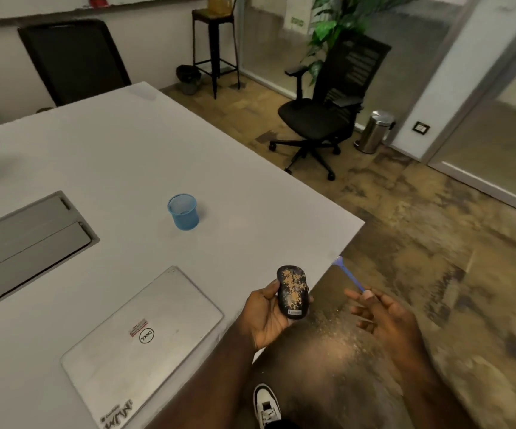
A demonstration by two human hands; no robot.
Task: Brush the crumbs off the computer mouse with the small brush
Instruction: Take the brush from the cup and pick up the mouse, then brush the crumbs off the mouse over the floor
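Note:
A black computer mouse (292, 291) speckled with tan crumbs rests upright in my left hand (266, 315), held just past the table's right edge over my lap. My right hand (380, 314) pinches the handle of a small blue brush (350, 274), whose bristle end points up and left, a short way to the right of the mouse and not touching it. Fine crumbs lie scattered on my dark trouser leg (337, 335) below the mouse.
A closed silver laptop (145, 342) lies on the white table (250, 193) to the left of my hands. A small blue mesh cup (183, 212) stands mid-table. A grey cable hatch (27, 236) is at the left. A black office chair (321, 113) and steel bin (374, 131) stand on the floor.

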